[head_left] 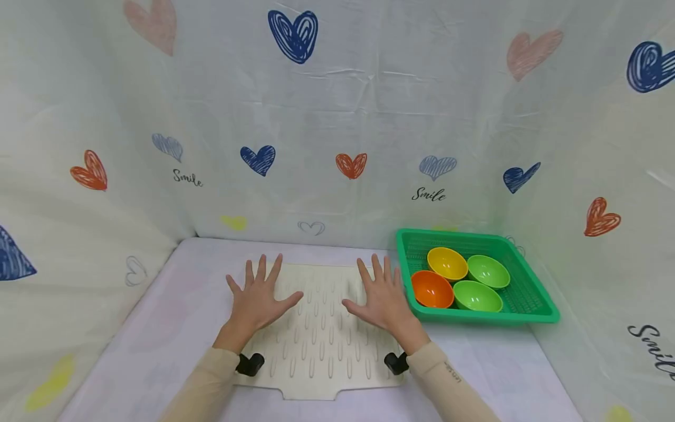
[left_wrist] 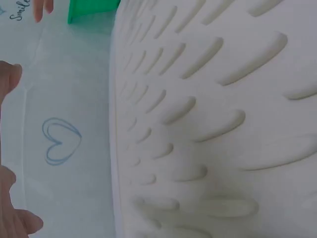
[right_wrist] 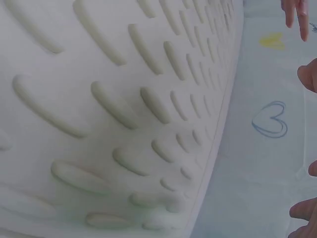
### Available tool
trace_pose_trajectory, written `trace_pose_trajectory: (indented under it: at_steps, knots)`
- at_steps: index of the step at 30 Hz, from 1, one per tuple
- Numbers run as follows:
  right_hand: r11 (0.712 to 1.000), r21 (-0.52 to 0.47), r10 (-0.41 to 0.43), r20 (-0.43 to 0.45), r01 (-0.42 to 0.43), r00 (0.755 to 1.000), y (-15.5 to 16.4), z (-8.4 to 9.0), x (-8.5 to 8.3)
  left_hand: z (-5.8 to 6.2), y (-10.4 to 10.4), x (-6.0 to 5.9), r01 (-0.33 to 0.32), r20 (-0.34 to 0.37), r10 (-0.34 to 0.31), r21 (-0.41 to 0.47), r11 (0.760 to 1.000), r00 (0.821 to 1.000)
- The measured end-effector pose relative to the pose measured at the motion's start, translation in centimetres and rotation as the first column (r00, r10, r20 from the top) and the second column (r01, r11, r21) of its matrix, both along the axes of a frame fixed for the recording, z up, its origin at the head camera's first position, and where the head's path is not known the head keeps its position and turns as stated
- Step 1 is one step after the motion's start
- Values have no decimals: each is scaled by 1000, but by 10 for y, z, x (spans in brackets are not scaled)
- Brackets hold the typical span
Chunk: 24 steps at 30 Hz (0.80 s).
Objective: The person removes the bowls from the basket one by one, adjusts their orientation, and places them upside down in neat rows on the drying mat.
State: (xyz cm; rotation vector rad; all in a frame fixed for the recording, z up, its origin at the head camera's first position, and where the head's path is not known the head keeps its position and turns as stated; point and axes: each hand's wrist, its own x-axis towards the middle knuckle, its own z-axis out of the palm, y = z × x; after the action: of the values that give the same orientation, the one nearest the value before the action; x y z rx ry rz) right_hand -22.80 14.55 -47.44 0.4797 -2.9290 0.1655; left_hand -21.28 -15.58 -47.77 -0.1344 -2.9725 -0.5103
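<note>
The left hand (head_left: 258,302) spreads its fingers apart with nothing between them, seemingly raised above the ridged cream board (head_left: 316,346). The board lies between and below both sets of fingers, probably laid square to the person so either hand can reach it. The right hand (head_left: 382,299) mirrors it, fingers parted and empty. Just right of those fingers sits the green basket (head_left: 474,317), likely keeping its bowls gathered: the orange bowl (head_left: 432,289) nearest the fingers, the yellow bowl (head_left: 447,264) behind, two green bowls (head_left: 477,296) farther right.
</note>
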Motion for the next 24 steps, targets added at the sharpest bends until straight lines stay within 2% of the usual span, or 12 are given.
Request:
trace_pose_trajectory:
  at_steps: [7,14,17,24]
  knots:
    - [994,-111,21,-21,-23,1000,8,22,-1,4,-35,-11,-57,111,38,171,984,993]
    - [988,-155,-19,-48,11,999,23,42,-13,-4,-65,-19,-118,171,63,336,935,983]
    - [982,-185,-32,-33,26,999,30,51,-16,-10,-74,-20,-146,185,84,354,924,979]
    - [971,-234,-48,-6,45,999,50,70,-28,-22,-87,-20,-214,229,141,330,920,963]
